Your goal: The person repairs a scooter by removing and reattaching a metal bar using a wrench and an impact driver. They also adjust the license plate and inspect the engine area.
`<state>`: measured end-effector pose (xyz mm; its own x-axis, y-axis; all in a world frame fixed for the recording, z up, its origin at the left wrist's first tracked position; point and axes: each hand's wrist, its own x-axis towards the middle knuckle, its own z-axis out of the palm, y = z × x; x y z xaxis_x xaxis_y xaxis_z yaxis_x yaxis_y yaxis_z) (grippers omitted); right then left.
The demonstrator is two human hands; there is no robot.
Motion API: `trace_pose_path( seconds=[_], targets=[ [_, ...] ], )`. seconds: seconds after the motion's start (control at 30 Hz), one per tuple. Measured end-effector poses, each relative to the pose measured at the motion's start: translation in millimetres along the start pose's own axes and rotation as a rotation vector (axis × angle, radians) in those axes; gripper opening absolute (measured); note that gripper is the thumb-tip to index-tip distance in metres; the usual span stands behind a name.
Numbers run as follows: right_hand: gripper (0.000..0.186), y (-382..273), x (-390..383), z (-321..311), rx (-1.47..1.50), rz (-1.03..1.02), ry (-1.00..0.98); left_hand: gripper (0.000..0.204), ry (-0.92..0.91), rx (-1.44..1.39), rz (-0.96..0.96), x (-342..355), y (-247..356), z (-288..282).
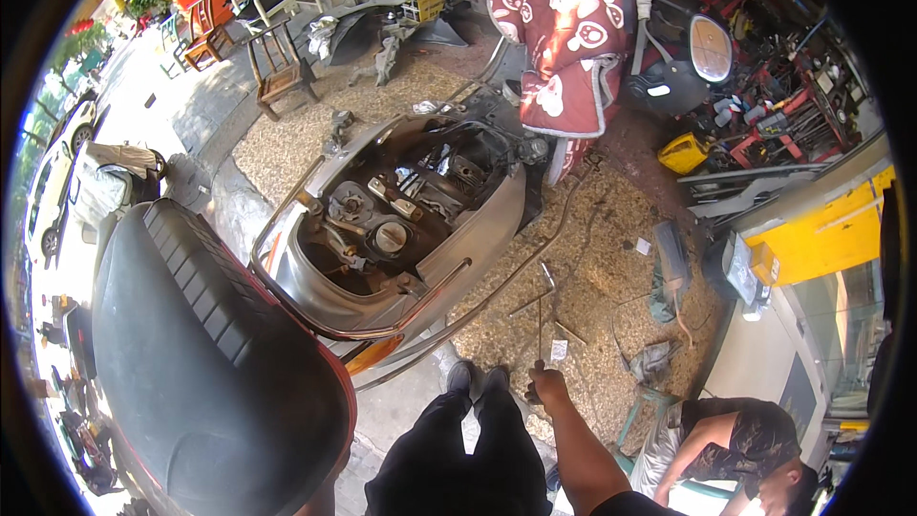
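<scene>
My right hand (546,388) is closed around the lower end of a long, thin metal wrench (539,334), whose shaft points away from me. Its far tip overlaps another metal bar (527,307), and I cannot tell whether they touch. On my left, a big black scooter seat (210,363) with red edging fills the view. Part of my left forearm (330,492) shows at its lower edge; the hand itself is hidden behind the seat. Ahead stands a silver scooter body (458,272) with its top uncovered, exposing the engine parts and a round cap (390,238).
A red patterned cover (564,38) drapes the scooter's front, beside a mirror (711,50). Tools crowd a rack (783,124) at the right. Another person (735,444) bends low at the lower right, near a green stool (654,401). Wooden chairs (279,72) stand far left.
</scene>
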<state>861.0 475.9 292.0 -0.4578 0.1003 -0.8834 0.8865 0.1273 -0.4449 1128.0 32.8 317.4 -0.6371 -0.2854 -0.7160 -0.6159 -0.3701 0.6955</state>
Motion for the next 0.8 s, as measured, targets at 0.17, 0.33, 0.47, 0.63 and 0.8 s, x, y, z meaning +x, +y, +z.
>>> trace_pose_path(
  seconds=[0.17, 0.33, 0.47, 0.63, 0.8],
  targets=[
    [0.043, 13.5, 6.1, 14.2, -0.336, 0.095, -0.024, 0.012, 0.338, 0.342, 0.029, -42.1, -4.3, -0.7],
    [0.046, 15.3, -9.6, 39.2, -0.687, -0.027, -0.074, 0.021, 0.428, 0.404, 0.134, -66.9, -0.1, -30.1],
    [0.047, 10.1, -13.4, 84.6, -0.914, -0.118, -0.016, 0.03, 0.484, 0.523, 0.383, -60.1, -4.8, -82.8],
    [0.049, 20.8, -48.0, 161.8, -1.202, -0.263, -0.019, 0.037, 0.717, 0.224, 0.189, -76.0, 2.5, -172.5],
    [0.045, 56.3, -89.6, 240.8, -1.217, -0.226, -0.034, 0.04, 0.652, 0.216, 0.289, -85.4, 68.2, -238.7]
  ],
)
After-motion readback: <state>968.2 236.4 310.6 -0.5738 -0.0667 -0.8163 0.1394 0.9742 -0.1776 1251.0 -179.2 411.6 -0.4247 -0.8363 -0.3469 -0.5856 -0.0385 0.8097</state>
